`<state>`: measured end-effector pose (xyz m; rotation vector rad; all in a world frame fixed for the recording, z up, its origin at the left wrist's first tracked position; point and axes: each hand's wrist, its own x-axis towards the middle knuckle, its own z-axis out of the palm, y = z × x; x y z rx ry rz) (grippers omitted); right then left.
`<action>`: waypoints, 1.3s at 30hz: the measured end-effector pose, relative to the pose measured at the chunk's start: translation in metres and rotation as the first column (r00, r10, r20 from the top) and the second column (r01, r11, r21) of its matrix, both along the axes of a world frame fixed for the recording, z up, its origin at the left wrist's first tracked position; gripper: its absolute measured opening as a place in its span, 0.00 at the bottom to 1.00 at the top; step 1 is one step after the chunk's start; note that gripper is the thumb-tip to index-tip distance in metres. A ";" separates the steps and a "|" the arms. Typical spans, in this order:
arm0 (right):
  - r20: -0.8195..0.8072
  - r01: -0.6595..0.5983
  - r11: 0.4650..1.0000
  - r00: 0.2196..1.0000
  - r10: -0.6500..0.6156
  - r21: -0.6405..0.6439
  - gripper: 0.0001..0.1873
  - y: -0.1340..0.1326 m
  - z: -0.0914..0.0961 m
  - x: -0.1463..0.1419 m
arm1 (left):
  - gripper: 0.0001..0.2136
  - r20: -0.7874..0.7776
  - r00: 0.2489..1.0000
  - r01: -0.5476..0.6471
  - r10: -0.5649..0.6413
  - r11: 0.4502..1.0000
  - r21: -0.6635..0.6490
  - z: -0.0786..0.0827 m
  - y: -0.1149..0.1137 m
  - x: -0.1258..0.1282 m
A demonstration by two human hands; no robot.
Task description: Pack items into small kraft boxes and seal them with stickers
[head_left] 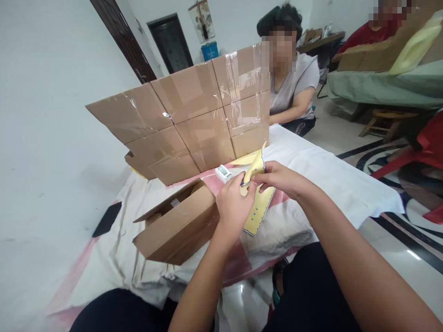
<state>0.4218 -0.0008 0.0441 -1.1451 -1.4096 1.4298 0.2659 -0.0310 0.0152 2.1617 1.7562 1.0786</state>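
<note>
A yellow paper sheet with a blue scalloped edge and small blue marks is between my hands. Its upper part curls up, while the lower part hangs flat toward me. My left hand has its thumb and fingers pinched on the near side of the curl. From the right, my right hand grips the same curled part, fingertips close to the left thumb. Another yellow piece lies behind, partly covered. Just beyond my left hand sits a small white box with a dark printed or display face.
An open cardboard box stands left of my hands. Behind them rises a taped cardboard panel. A cloth covers the table. Across it sits a person; another person is at a green-covered table, far right.
</note>
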 end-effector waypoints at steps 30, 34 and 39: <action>0.228 0.140 0.990 0.965 -0.128 -0.035 0.11 0.019 -0.018 0.036 | 0.09 0.388 0.916 0.066 -0.099 0.993 0.097 -0.030 0.014 0.019; 0.251 0.078 0.997 0.965 -0.079 0.015 0.10 0.020 -0.019 0.031 | 0.06 0.239 0.969 0.024 -0.064 0.986 0.168 -0.034 0.015 0.021; 0.301 0.071 0.997 0.951 -0.076 0.026 0.11 0.023 -0.018 0.030 | 0.06 0.382 0.913 0.085 -0.142 0.983 0.162 -0.039 0.022 0.015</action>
